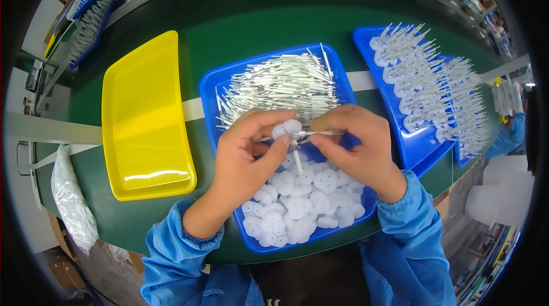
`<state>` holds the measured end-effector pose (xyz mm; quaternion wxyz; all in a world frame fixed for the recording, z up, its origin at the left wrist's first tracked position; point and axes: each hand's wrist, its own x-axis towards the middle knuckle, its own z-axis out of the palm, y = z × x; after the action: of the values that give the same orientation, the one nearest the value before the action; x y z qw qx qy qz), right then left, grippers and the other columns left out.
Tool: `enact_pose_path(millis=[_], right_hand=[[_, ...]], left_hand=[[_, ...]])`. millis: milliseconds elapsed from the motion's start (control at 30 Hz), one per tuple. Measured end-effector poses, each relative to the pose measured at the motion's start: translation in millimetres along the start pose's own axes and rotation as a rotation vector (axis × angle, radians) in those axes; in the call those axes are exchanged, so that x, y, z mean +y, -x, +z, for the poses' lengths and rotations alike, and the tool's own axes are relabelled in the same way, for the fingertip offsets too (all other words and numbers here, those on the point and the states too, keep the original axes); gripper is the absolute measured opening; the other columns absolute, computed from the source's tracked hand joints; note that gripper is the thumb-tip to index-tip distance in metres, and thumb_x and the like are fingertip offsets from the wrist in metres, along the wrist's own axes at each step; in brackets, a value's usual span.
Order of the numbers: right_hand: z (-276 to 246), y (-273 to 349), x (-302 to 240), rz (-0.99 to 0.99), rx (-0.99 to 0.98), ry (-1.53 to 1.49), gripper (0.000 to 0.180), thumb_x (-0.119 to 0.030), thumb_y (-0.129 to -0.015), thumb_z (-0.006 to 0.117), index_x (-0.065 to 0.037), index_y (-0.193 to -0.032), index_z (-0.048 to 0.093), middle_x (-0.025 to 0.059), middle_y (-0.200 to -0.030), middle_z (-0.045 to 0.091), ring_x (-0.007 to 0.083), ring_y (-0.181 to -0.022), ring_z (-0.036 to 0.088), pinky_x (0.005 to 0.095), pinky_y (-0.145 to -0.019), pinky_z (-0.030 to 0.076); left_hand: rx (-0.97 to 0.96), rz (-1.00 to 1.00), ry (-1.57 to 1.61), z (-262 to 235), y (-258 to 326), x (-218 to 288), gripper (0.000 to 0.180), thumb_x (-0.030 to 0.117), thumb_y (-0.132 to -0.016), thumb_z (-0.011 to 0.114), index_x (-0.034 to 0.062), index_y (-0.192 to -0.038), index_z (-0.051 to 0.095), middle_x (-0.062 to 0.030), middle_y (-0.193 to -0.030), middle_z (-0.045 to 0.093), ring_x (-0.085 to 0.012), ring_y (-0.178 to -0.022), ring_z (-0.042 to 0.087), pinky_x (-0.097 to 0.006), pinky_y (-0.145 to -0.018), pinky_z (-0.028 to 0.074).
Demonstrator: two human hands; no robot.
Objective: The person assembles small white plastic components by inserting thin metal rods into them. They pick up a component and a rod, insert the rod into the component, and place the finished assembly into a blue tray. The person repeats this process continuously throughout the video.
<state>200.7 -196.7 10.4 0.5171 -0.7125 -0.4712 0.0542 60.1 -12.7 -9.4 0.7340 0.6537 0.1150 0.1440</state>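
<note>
Over the middle of a blue tray [209, 91], my hands meet at a small white translucent lobed plastic disc [289, 127]. My left hand [237, 151] pinches this disc between thumb and fingers. One thin white stick [298, 160] points down from beneath it. Between the thumb and fingertips of my right hand [366, 143] is another thin white stick [318, 132], lying sideways with its end at the disc. Whether that end sits in the disc I cannot tell. Behind my hands lies a heap of similar sticks [280, 83]; nearer me is a pile of loose lobed discs [303, 206].
A shallow yellow tray [146, 128] lies to the left. On the right, blue trays [420, 154] hold rows of discs with upright sticks [417, 80]. A clear plastic bag [73, 206] rests at the green table's [240, 17] left edge. More filled trays stand behind the far rail.
</note>
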Motion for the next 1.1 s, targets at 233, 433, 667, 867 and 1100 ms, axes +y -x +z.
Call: enact_pose_path(millis=[233,433,667,867,1100], right_hand=[[2,6,-1,-0.032,0.002,0.184,0.026,-0.006,-0.083,0.092,-0.007,-0.106,0.082,0.0061,-0.089,0.078,0.0139,-0.061,0.069,0.0268,-0.053,0.053],[4,6,-1,-0.048,0.030,0.217,0.022,-0.008,-0.084,0.091,-0.008,-0.104,0.082,0.0053,-0.073,0.071,0.0153,-0.053,0.062,0.0304,-0.050,0.047],[4,9,-23,0.099,-0.041,0.228,0.020,-0.011,-0.087,0.090,-0.007,-0.105,0.082,0.0054,-0.066,0.068,0.0159,-0.049,0.060,0.0303,-0.048,0.045],[7,9,-17,0.104,-0.039,0.191,0.018,-0.013,-0.090,0.088,-0.006,-0.106,0.082,0.0067,-0.068,0.070,0.0181,-0.054,0.065,0.0319,-0.050,0.048],[5,10,-6,0.094,-0.049,0.167,0.014,-0.014,-0.090,0.089,-0.006,-0.099,0.082,0.0089,-0.073,0.072,0.0205,-0.060,0.069,0.0332,-0.053,0.051]], left_hand=[[0.018,0.010,0.013,-1,0,0,0.037,-0.007,-0.102,0.071,0.0014,-0.138,0.072,-0.0091,-0.125,0.066,-0.0163,-0.116,0.074,-0.023,-0.082,0.066],[0.075,0.042,-0.020,1,-1,0,0.038,-0.006,-0.101,0.073,0.0007,-0.139,0.072,-0.0092,-0.126,0.066,-0.0151,-0.112,0.073,-0.024,-0.081,0.066],[0.054,0.170,-0.243,-1,2,-3,0.040,-0.011,-0.096,0.077,-0.0003,-0.135,0.077,-0.0084,-0.128,0.063,-0.0139,-0.112,0.069,-0.022,-0.082,0.064],[0.052,0.212,-0.268,1,1,-1,0.039,-0.010,-0.097,0.077,0.0002,-0.134,0.077,-0.0115,-0.132,0.068,-0.0143,-0.113,0.071,-0.022,-0.084,0.064],[0.045,0.184,-0.252,2,1,-5,0.037,-0.007,-0.099,0.075,0.0016,-0.135,0.078,-0.0132,-0.126,0.076,-0.0130,-0.105,0.073,-0.024,-0.084,0.063]])
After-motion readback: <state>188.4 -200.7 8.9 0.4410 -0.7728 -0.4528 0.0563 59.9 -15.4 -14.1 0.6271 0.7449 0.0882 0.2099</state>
